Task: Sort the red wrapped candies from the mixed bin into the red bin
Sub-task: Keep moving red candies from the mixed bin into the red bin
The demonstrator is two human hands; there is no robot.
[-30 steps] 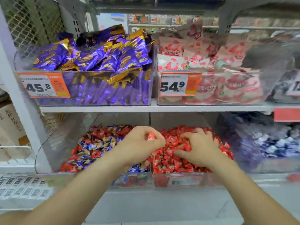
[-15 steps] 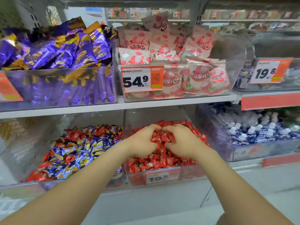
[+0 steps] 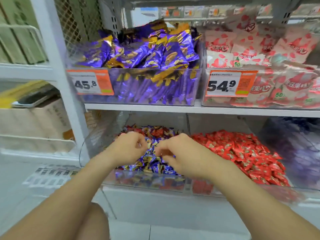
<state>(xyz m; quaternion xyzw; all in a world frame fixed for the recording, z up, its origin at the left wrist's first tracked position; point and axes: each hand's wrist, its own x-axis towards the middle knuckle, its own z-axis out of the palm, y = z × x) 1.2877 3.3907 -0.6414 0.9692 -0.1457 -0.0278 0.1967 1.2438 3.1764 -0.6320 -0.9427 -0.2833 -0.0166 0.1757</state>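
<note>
The clear mixed bin (image 3: pixel 147 181) on the lower shelf holds a heap of blue and red wrapped candies (image 3: pixel 155 133). Right beside it stands the red bin (image 3: pixel 203 187), filled with red wrapped candies (image 3: pixel 242 149). Both my hands are over the mixed bin. My left hand (image 3: pixel 128 149) hovers with its fingers curled inward above the blue wrappers. My right hand (image 3: pixel 181 158) reaches down with bent fingers into the blue candies at the bin's middle. Motion blur hides whether either hand pinches a candy.
Above, a bin of purple packets (image 3: pixel 138 58) with a 45.8 tag and a bin of pink-white bags (image 3: pixel 259 49) with a 54.9 tag sit on the upper shelf. A white upright post (image 3: pixel 57 75) stands left. A bin of dark wrapped sweets (image 3: pixel 297 144) is at the right.
Both hands have left the red bin and moved left to the mixed bin. The view has swung left with them.
</note>
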